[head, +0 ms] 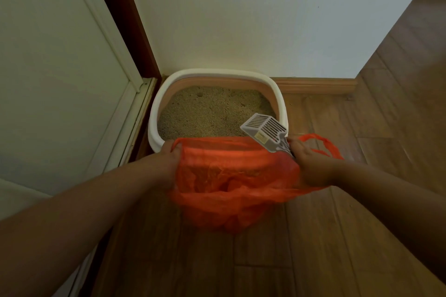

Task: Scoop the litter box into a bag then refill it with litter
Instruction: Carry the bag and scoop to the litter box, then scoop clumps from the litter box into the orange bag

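A white litter box (154, 113) with a tan inner rim stands against the wall, filled with beige litter (207, 113). In front of it an orange plastic bag (231, 181) is held wide at the mouth. My left hand (169, 159) grips the bag's left edge. My right hand (311, 164) grips the bag's right edge together with the handle of a grey slotted scoop (265, 130). The scoop's head sticks up over the box's near right corner and looks empty. One bag handle loops out to the right of my right hand.
A white door (60, 75) with a dark frame (125, 19) stands at the left, close to the box. Behind the box is a pale wall (241, 19) with a wooden skirting board (318, 84). Wood floor (362, 116) spreads to the right and toward me.
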`<state>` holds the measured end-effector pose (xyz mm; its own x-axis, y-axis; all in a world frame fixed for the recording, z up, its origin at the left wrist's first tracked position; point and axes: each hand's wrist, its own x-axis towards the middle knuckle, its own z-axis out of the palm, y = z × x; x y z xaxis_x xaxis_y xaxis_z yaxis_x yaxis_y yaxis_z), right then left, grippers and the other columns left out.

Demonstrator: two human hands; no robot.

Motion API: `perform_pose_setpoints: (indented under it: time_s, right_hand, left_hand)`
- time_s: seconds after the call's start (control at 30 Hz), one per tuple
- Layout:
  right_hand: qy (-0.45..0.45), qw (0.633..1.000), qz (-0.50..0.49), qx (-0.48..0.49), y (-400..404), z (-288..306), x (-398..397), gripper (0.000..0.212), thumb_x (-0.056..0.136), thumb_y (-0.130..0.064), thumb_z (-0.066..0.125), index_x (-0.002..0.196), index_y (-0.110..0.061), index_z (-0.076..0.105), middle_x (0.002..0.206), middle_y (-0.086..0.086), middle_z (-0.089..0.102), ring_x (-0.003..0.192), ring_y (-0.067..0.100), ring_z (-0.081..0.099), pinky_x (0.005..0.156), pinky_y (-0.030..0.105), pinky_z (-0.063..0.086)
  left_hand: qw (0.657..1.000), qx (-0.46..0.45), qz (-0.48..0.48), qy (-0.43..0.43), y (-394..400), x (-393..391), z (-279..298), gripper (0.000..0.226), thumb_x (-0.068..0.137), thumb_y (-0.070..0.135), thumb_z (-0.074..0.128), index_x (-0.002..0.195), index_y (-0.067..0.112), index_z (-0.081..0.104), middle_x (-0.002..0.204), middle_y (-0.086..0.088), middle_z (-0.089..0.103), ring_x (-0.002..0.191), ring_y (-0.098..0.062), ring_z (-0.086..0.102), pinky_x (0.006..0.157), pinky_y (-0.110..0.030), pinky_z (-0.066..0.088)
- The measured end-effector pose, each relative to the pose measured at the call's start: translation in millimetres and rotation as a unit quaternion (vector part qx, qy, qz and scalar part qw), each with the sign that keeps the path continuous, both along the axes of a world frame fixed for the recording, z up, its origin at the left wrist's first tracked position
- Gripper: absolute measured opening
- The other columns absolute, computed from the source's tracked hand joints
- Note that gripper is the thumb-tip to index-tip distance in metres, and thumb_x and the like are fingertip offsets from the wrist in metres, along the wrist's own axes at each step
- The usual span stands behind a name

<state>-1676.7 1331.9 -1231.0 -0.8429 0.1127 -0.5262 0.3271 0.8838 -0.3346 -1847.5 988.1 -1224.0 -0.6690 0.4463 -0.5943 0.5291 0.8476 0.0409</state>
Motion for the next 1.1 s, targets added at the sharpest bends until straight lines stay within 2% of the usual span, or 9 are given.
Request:
perform_pose_setpoints:
  time_s: [0.13, 0.23, 0.37, 0.47, 0.57, 0.7, 0.87, 0.97, 1.1]
  right_hand:
    - [-0.006, 0.999, -0.008, 0.039, 9.2, 1.2, 6.1, 0.130, 0.067, -0.049, 0.088, 0.160, -0.021, 0.002, 0.167, 0.004, 0.011, 0.151, 0.027, 0.023, 0.121, 0.042, 0.029]
    - [0.019, 0.998, -0.050, 0.020, 15.8, -0.7, 4.5, 0.122, 0.061, -0.051, 0.090, 0.158, -0.021, 0.021, 0.161, 0.004, 0.026, 0.142, 0.025, 0.038, 0.115, 0.044, 0.041]
    - [0.087, 0.986, -0.122, -0.068, 10.7, 3.1, -7.0, 0.054, 0.077, -0.024, 0.087, 0.122, -0.016, 0.058, 0.117, 0.006, 0.060, 0.086, 0.021, 0.072, 0.066, 0.039, 0.064]
    - [0.137, 0.975, -0.154, -0.081, -1.1, 12.8, -18.5, 0.018, 0.085, -0.020, 0.080, 0.094, -0.013, 0.067, 0.094, 0.013, 0.068, 0.067, 0.019, 0.069, 0.060, 0.032, 0.059]
    - [0.147, 0.969, -0.180, -0.085, -10.8, 20.2, -28.6, 0.021, 0.088, -0.025, 0.076, 0.104, -0.013, 0.070, 0.088, 0.014, 0.069, 0.065, 0.020, 0.061, 0.058, 0.036, 0.052]
    - [0.160, 0.957, -0.207, -0.129, -16.8, 31.5, -38.5, 0.036, 0.088, -0.022, 0.077, 0.119, -0.019, 0.059, 0.092, 0.004, 0.069, 0.060, 0.015, 0.066, 0.048, 0.023, 0.051]
    - [0.180, 0.963, -0.170, -0.108, -31.5, 56.8, -58.0, 0.028, 0.087, -0.025, 0.078, 0.107, -0.017, 0.061, 0.091, 0.002, 0.070, 0.062, 0.016, 0.071, 0.050, 0.026, 0.056]
    - [0.176, 0.968, -0.158, -0.087, -40.7, 74.5, -78.7, 0.027, 0.087, -0.031, 0.077, 0.107, -0.017, 0.065, 0.089, 0.000, 0.070, 0.069, 0.016, 0.071, 0.062, 0.034, 0.061]
    - [0.174, 0.981, -0.090, -0.005, -47.9, 87.5, -114.6, 0.025, 0.089, -0.038, 0.074, 0.098, -0.015, 0.070, 0.082, 0.002, 0.069, 0.072, 0.018, 0.066, 0.060, 0.031, 0.053]
  left_hand:
    - [0.999, -0.012, 0.015, 0.045, -10.1, -2.8, -0.5, 0.120, 0.086, 0.019, 0.077, 0.161, 0.022, -0.017, 0.167, -0.009, -0.006, 0.126, -0.030, 0.056, 0.104, -0.039, 0.052]
    - [0.999, 0.020, 0.034, 0.024, -11.6, -4.8, 3.1, 0.124, 0.080, 0.036, 0.085, 0.163, 0.023, -0.006, 0.165, -0.008, 0.003, 0.129, -0.031, 0.055, 0.104, -0.040, 0.053]
    - [0.996, 0.084, 0.027, 0.020, 2.5, -1.1, 13.0, 0.138, 0.059, 0.052, 0.096, 0.162, 0.025, 0.008, 0.165, -0.005, 0.008, 0.142, -0.032, 0.043, 0.109, -0.046, 0.049]
    - [0.990, 0.125, 0.034, 0.049, 13.6, 0.0, 16.1, 0.125, 0.065, 0.050, 0.093, 0.162, 0.024, 0.018, 0.165, -0.003, 0.016, 0.143, -0.030, 0.041, 0.107, -0.046, 0.050]
    - [0.986, 0.155, 0.022, 0.062, 18.4, 1.2, 17.4, 0.109, 0.074, 0.041, 0.089, 0.159, 0.023, 0.024, 0.161, -0.003, 0.024, 0.135, -0.027, 0.049, 0.101, -0.042, 0.053]
    - [0.984, 0.169, 0.007, 0.056, 20.2, 1.2, 19.1, 0.100, 0.079, 0.033, 0.085, 0.159, 0.025, 0.025, 0.158, -0.003, 0.029, 0.128, -0.024, 0.055, 0.098, -0.039, 0.055]
    - [0.983, 0.175, -0.010, 0.050, 31.8, -6.6, 45.0, 0.093, 0.086, 0.032, 0.079, 0.160, 0.022, 0.024, 0.159, -0.004, 0.028, 0.132, -0.024, 0.051, 0.101, -0.036, 0.051]
    - [0.984, 0.171, 0.011, 0.052, 37.8, -15.5, 54.7, 0.097, 0.082, 0.028, 0.081, 0.160, 0.021, 0.024, 0.159, -0.004, 0.029, 0.132, -0.024, 0.051, 0.101, -0.036, 0.052]
    - [0.977, 0.207, 0.041, 0.019, 40.7, -21.7, 40.8, 0.098, 0.083, 0.026, 0.081, 0.162, 0.023, 0.022, 0.155, -0.003, 0.032, 0.130, -0.024, 0.052, 0.101, -0.037, 0.053]
